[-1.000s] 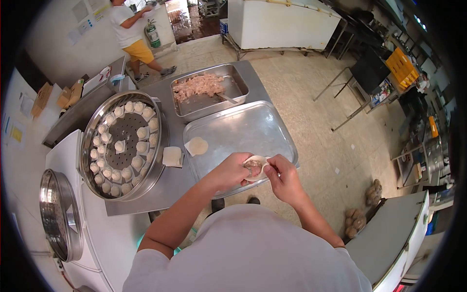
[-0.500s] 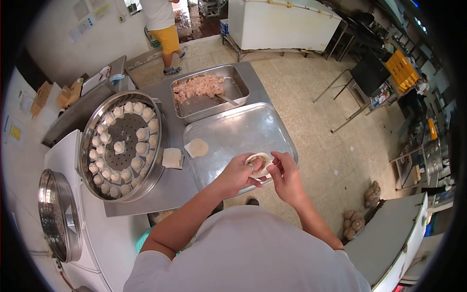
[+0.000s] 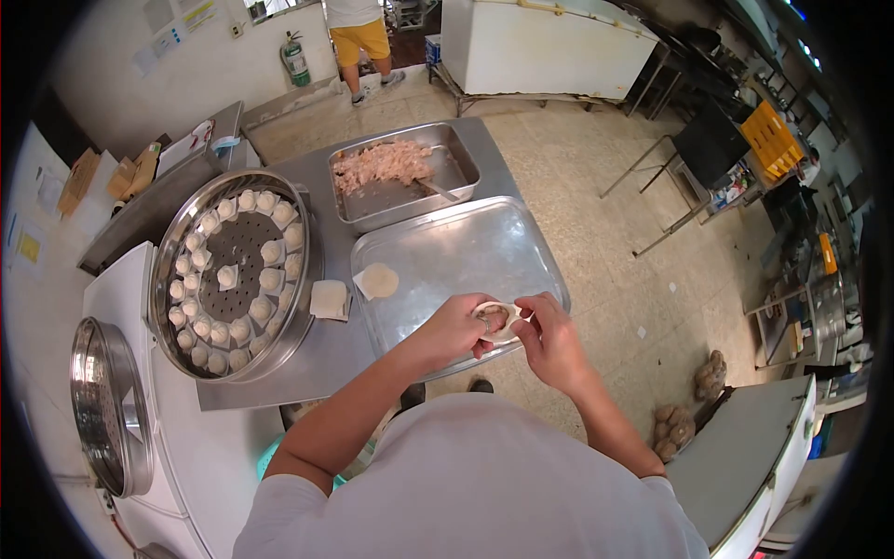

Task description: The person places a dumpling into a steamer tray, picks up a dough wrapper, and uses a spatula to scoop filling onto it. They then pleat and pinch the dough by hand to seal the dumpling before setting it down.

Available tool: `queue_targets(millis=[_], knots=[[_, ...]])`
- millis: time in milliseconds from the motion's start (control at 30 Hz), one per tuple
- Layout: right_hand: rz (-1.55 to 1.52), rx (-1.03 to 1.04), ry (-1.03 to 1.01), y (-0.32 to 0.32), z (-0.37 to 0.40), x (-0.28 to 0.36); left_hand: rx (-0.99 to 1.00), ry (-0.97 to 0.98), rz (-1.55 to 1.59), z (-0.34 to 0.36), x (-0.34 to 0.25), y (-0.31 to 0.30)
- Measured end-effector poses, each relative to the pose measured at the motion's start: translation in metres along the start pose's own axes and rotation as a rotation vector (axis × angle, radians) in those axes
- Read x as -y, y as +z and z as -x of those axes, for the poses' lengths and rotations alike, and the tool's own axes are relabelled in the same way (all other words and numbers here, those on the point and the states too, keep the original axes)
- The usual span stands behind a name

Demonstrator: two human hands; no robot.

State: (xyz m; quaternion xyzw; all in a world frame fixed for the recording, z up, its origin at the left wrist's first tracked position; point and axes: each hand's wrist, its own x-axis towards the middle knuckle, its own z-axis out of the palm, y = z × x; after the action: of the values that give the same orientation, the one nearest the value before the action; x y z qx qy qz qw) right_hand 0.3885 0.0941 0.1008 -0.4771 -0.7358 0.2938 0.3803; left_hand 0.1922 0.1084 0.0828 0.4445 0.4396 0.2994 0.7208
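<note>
A bun (image 3: 508, 330) of thin white dough, gathered around filling with its top still open, is held over the front edge of a metal tray (image 3: 438, 252). My left hand (image 3: 454, 328) cups it from the left, with the thumb over the opening. On the right, the fingertips of my right hand (image 3: 551, 347) pinch the dough's edge. A flat round dough wrapper (image 3: 380, 280) lies on the tray's left side, partly over a square of paper. Behind the tray, a deep pan (image 3: 456, 166) contains pink minced filling (image 3: 382, 166) and a metal utensil (image 3: 438, 190).
Left of the tray stands a round perforated steamer (image 3: 244, 303) with many shaped buns on paper squares. A stack of paper squares (image 3: 330, 299) sits between them. Another steamer (image 3: 112, 410) is at far left. A person in yellow shorts (image 3: 358, 42) stands at the back.
My right fingers have shifted slightly along the dough's edge, and the opening looks a little narrower. The person at the back has moved right, exposing a fire extinguisher.
</note>
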Motion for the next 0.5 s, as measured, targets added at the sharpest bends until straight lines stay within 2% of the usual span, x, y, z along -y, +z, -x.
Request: queue_targets(millis=[100, 300, 500], knots=[[-0.013, 0.092, -0.069, -0.005, -0.004, 0.001, 0.057, -0.019, -0.074, 0.001, -0.006, -0.002], [0.179, 0.149, -0.140, -0.005, 0.001, -0.017, 0.083, -0.062, -0.106, -0.007, 0.001, -0.005], [0.012, 0.105, -0.116, -0.003, -0.001, 0.002, 0.196, -0.075, -0.303, -0.011, 0.000, -0.013]])
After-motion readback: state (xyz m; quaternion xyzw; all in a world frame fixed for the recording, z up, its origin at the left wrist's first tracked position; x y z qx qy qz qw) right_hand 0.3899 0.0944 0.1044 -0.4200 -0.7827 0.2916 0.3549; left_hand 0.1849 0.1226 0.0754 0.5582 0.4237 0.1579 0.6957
